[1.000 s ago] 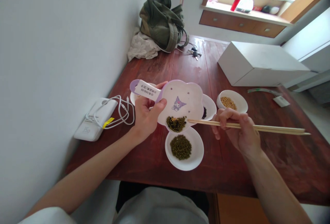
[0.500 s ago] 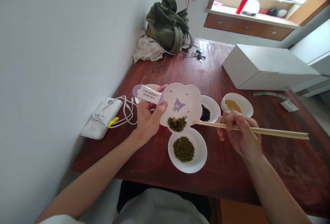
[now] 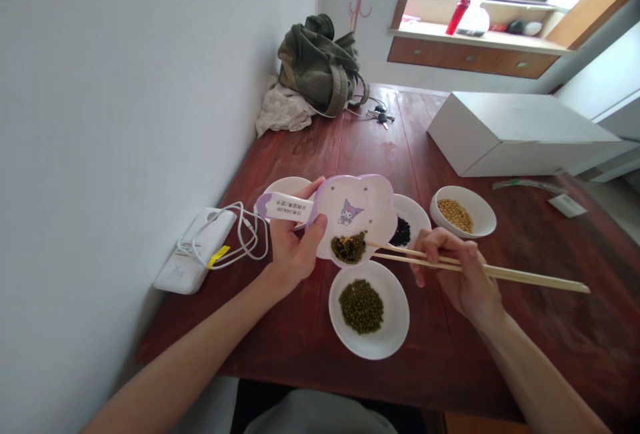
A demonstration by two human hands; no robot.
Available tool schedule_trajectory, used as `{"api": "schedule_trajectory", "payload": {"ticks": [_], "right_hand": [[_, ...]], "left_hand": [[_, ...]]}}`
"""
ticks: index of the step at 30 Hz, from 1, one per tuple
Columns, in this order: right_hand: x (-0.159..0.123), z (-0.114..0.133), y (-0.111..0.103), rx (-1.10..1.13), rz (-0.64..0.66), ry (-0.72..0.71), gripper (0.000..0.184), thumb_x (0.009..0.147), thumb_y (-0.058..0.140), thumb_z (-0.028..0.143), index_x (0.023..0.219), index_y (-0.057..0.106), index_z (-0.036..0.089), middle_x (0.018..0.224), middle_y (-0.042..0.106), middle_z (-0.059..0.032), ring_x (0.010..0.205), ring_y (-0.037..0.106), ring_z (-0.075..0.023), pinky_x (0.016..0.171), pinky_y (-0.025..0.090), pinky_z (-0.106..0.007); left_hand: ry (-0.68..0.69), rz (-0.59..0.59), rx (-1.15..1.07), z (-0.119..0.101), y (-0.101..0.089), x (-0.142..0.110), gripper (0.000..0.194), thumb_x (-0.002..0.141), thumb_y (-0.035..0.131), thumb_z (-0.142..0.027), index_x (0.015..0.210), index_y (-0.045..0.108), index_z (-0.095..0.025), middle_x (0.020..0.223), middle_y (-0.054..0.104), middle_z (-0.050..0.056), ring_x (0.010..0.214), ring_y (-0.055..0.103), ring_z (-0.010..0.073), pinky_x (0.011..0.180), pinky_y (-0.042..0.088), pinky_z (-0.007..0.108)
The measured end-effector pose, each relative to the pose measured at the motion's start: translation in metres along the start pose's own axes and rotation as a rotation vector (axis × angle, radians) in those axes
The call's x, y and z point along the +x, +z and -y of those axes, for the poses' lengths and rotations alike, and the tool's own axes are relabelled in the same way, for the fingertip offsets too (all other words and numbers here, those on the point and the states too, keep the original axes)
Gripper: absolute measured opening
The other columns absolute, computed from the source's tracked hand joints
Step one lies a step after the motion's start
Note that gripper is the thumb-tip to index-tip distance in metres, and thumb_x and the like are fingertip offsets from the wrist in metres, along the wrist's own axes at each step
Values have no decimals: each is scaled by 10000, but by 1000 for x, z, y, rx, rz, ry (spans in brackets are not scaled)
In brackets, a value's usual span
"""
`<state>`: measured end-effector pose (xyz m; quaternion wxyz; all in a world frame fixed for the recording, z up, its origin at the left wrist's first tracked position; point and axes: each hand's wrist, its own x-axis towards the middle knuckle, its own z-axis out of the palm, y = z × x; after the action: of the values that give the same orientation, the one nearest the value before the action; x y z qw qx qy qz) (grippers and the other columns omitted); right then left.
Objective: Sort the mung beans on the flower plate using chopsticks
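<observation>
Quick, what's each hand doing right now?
Left hand: closed, holding a flower-shaped plastic dish by its handle.
Right hand: closed, holding wooden chopsticks, tips over the dish.

olive green bag, car keys, white box, white power bank, red bottle

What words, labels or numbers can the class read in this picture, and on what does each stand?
White paper strip on the white-and-lilac cloud-shaped plate: Chinese characters, too blurred to quote.
White power bank: printed mark, too blurred to read.
Small white card: too small to read.
Nothing else is legible.
</observation>
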<state>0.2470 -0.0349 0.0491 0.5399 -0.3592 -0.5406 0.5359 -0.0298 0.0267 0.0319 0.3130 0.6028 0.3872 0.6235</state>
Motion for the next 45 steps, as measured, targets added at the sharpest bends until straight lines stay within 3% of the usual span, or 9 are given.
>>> {"api": "schedule_trajectory", "payload": {"ticks": [4, 12, 18, 21, 25, 31, 36, 41, 45], "right_hand": [[-1, -9, 3, -15, -13, -42, 452, 1109, 580, 578, 828, 640, 229, 756, 596, -31, 645, 582, -183, 549, 487, -316], [-9, -13, 5, -145, 27, -69, 520, 1148, 464, 622, 840, 617, 232, 786, 598, -16, 697, 574, -185, 690, 463, -369], [-17, -9, 13, -272, 65, -112, 531, 1169, 403, 618, 854, 592, 235, 814, 590, -15, 728, 556, -178, 673, 434, -358], [-18, -3, 17, -359, 71, -161, 523, 1175, 398, 605, 851, 574, 234, 791, 588, -15, 722, 556, -172, 649, 420, -345], [-19, 0, 20, -431, 91, -219, 472, 1179, 430, 558, 866, 569, 234, 762, 576, -15, 725, 566, -170, 641, 425, -330], [-22, -3, 22, -357, 69, -195, 516, 1170, 409, 615, 872, 596, 237, 769, 605, -20, 727, 580, -178, 648, 448, -338], [-25, -5, 24, -220, 32, -107, 581, 1136, 388, 722, 886, 615, 249, 811, 638, -19, 723, 609, -186, 671, 495, -354], [-26, -7, 26, -174, 33, -77, 582, 1119, 407, 747, 897, 604, 246, 842, 655, -32, 745, 633, -200, 706, 521, -367], [-27, -11, 26, -129, 47, -65, 529, 1138, 428, 687, 913, 609, 243, 874, 650, -37, 756, 641, -203, 697, 534, -366]], "left_hand": [[100, -33, 68, 12, -5, -5, 425, 1000, 745, -531, 1268, 859, -221, 1073, 871, 101, 1000, 796, 288, 998, 609, 475], [155, -24, 51, 14, -13, -8, 457, 1009, 756, -485, 1402, 818, -260, 1271, 853, 120, 1159, 780, 342, 1121, 595, 564], [233, -46, -13, 14, -11, -11, 513, 972, 798, -394, 1459, 782, -232, 1318, 834, 117, 937, 773, 242, 872, 637, 420], [219, -14, -45, 9, -9, -12, 524, 988, 775, -391, 1479, 753, -209, 1174, 844, 112, 855, 747, 218, 766, 603, 374], [202, 20, -60, 2, -8, -13, 526, 1000, 756, -391, 1484, 738, -187, 968, 814, 80, 758, 691, 194, 743, 584, 369], [191, 18, -72, 4, -7, -14, 477, 996, 758, -404, 1428, 770, -200, 1042, 817, 105, 818, 705, 210, 741, 597, 364], [139, 9, -85, 3, -8, -14, 534, 988, 771, -433, 1473, 722, -213, 898, 781, 53, 783, 704, 215, 782, 613, 388], [236, 15, -17, 0, -9, -11, 490, 997, 766, -404, 1444, 749, -203, 1119, 820, 109, 859, 748, 222, 870, 639, 418], [208, 18, -32, 1, -9, -12, 455, 992, 767, -403, 1404, 789, -210, 1077, 826, 103, 802, 721, 203, 854, 620, 411]]}}
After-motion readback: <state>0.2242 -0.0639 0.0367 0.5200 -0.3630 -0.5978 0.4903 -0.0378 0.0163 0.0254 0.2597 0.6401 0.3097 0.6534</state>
